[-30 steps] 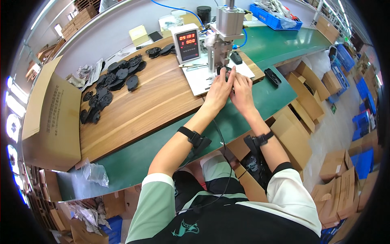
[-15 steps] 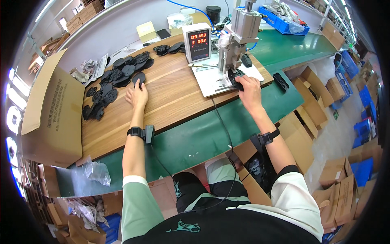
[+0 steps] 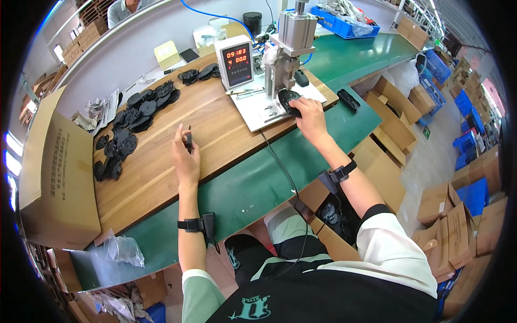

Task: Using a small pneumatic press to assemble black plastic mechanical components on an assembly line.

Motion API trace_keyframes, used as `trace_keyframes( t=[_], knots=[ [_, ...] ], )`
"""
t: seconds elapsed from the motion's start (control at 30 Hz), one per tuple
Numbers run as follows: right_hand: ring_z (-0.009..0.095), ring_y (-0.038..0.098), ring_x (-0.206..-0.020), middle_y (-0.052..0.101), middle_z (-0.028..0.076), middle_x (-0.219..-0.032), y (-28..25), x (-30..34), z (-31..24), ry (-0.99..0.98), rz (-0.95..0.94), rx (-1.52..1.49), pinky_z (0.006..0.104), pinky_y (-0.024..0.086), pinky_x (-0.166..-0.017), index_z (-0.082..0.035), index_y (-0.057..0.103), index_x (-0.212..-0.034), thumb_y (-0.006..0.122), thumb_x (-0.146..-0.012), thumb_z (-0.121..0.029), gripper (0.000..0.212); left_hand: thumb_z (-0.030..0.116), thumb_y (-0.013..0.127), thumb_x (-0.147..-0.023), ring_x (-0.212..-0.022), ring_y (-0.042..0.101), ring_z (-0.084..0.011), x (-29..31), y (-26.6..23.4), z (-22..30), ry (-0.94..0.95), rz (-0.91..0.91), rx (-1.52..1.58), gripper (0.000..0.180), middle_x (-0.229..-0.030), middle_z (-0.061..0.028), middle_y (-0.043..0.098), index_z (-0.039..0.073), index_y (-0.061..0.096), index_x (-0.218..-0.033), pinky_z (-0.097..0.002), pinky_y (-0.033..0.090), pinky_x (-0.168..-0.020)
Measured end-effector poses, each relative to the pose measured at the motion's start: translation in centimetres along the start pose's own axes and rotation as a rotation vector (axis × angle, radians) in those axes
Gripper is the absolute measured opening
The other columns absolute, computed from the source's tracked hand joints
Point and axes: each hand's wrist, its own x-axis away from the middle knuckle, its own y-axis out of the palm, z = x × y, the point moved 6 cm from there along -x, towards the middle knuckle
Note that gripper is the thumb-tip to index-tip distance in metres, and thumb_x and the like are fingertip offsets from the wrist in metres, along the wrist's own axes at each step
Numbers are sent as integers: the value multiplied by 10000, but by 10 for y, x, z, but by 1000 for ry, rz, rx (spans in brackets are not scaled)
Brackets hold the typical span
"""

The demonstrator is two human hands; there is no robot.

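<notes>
My right hand (image 3: 311, 120) grips the edge of a round black plastic part (image 3: 289, 101) at the foot of a bench press (image 3: 291, 40), over its white base plate (image 3: 249, 114). My left hand (image 3: 186, 160) is closed on a second black plastic part (image 3: 188, 142), seen nearly edge-on and partly hidden by the fingers. It is held above the wooden board (image 3: 161, 177), apart from the pile of black plastic parts (image 3: 146, 109) at the back left. Beside the press stands a white control box (image 3: 235, 62) with a lit red display.
A large open cardboard box (image 3: 64, 177) borders the board on the left. Crumpled clear plastic (image 3: 123, 250) lies at the front left. A blue crate (image 3: 344, 22) sits at the back, and a black oblong piece (image 3: 349, 99) right of the press. A black cable (image 3: 285, 167) crosses the green bench.
My left hand has drawn back from the pile toward me, with a black plastic part in it. My right hand stays at the press foot on its part. The head view has shifted.
</notes>
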Motion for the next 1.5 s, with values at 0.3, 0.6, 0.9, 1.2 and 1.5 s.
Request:
trace_keyframes(
  t=[0.3, 0.6, 0.9, 1.2, 1.5],
  knots=[
    [321, 646, -1008, 678, 76, -1003, -1, -4, -1, -10, 14, -9, 473, 476, -917, -79, 725, -1063, 714, -717, 59, 373, -7, 674, -924, -1125, 636, -368, 2, 11, 24, 228, -85, -275, 396, -1171, -153, 695, 59, 642, -1314, -451, 522, -956],
    [330, 647, -1004, 681, 81, -1008, 3, -8, 4, -1, -24, -7, 475, 482, -902, -75, 723, -1049, 701, -738, 43, 334, 18, 640, -948, -1014, 663, -374, 2, 30, 50, 69, -80, -186, 426, -1118, -175, 688, 65, 601, -1369, -490, 538, -873],
    [359, 657, -1037, 702, 143, -1073, -81, 43, 7, 173, 199, -290, 448, 530, -922, -27, 709, -1081, 668, -758, 88, 346, -4, 595, -890, -1284, 626, -346, 4, 153, 183, 584, -316, -198, 522, -1355, -179, 663, 126, 613, -1395, -479, 489, -1091],
    [368, 659, -1082, 695, 161, -1107, -116, 287, 39, 655, 249, -182, 414, 520, -973, -10, 681, -1074, 627, -787, 113, 317, 44, 598, -907, -1309, 598, -413, -1, 220, 197, 593, -391, -397, 502, -1397, -282, 607, 96, 581, -1405, -496, 444, -1155],
    [364, 594, -1090, 653, 164, -1092, -28, 484, 105, 1034, -167, 18, 447, 477, -993, -24, 661, -1111, 643, -817, 25, 299, 44, 623, -903, -1282, 612, -396, -8, 230, 206, 509, -541, -482, 516, -1339, -300, 625, 68, 562, -1415, -489, 457, -1120]
  ],
)
